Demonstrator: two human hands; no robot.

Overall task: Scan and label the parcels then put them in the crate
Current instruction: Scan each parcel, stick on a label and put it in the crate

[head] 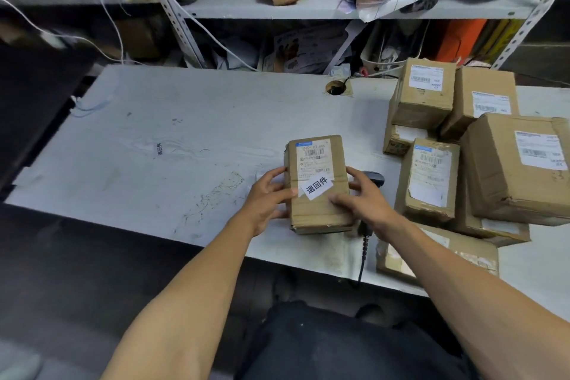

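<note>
- Both hands are on one parcel (317, 185): my left hand (267, 198) holds its left side, fingers against the side wall and thumb laid over the top edge, and my right hand (364, 199) holds its right side, fingers spread over the top face just beside the white sticker (317, 187).
- That parcel lies flat on the counter (172, 139), near its front edge, long side running away from me, shipping label (314, 160) facing up.
- To the parcel's right is the pile of other parcels (468, 148), close but apart from it; the scanner (373, 178) lies just beside the parcel, between it and the pile, mostly hidden behind my right hand, its cable (364, 253) trailing over the counter's edge.
- No crate is in view from here.
- Handling, as I judge it: a small stiff cardboard box, likely light enough for one hand. The corners look scuffed and the near bottom edge is a little crushed, so I would clamp the two long side walls around the middle, not the ends.
- The taped face may be slick; I would keep my thumbs off the sticker so it doesn't peel.
- With the white sticker already on, I take the labelling to be done, and carrying it to the crate is next.
</note>
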